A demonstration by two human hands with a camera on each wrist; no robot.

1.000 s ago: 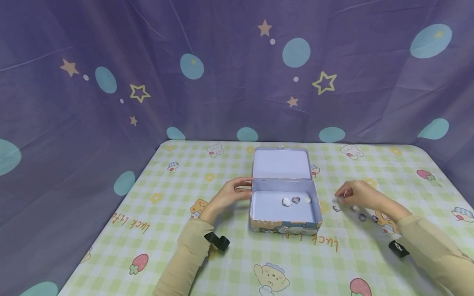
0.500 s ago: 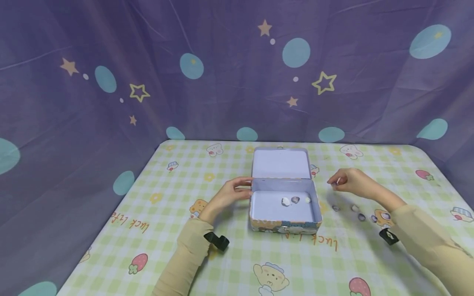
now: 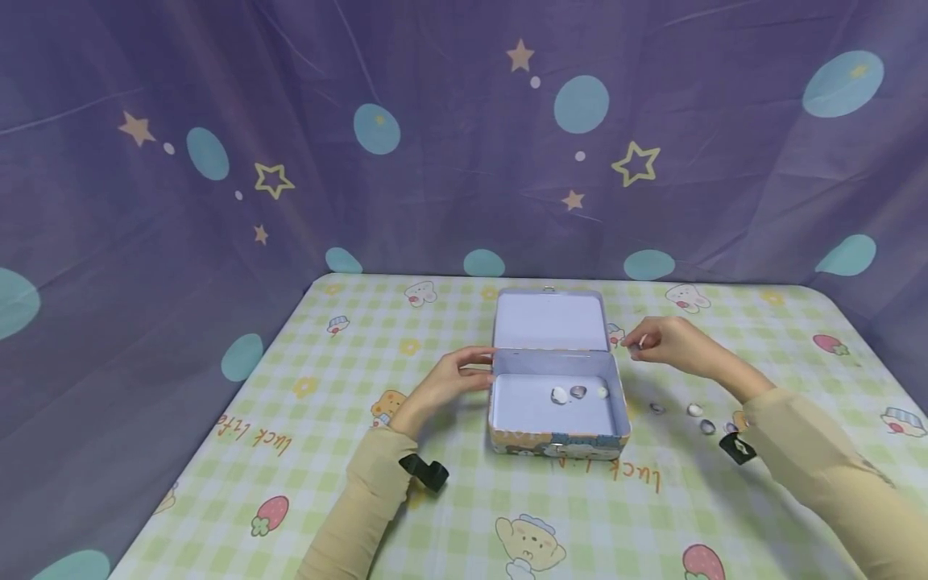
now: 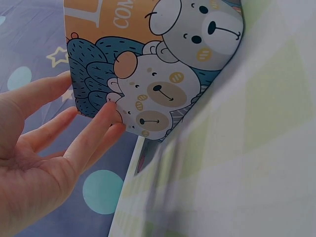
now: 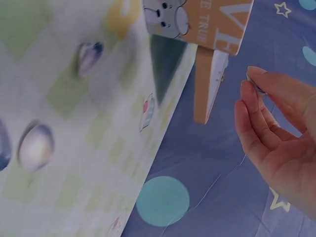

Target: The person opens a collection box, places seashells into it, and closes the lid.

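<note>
An open tin box with bear drawings outside stands on the table, its hinged lid leaning back. Several small seashells lie inside, among them a white shell and a grey shell. My left hand touches the box's left side with extended fingertips, as the left wrist view also shows. Just right of the lid hinge, my right hand is raised above the cloth. In the right wrist view, its thumb and fingers pinch a small seashell, mostly hidden by the fingertips.
Several loose shells lie on the cloth right of the box, including a pale shell and a dark shell. The table wears a green checked cloth. Behind it hangs a purple curtain.
My right hand has lifted from the loose shells with a shell in its pinch and moved left and away, towards the box's back right corner. The left hand and box stay still.
</note>
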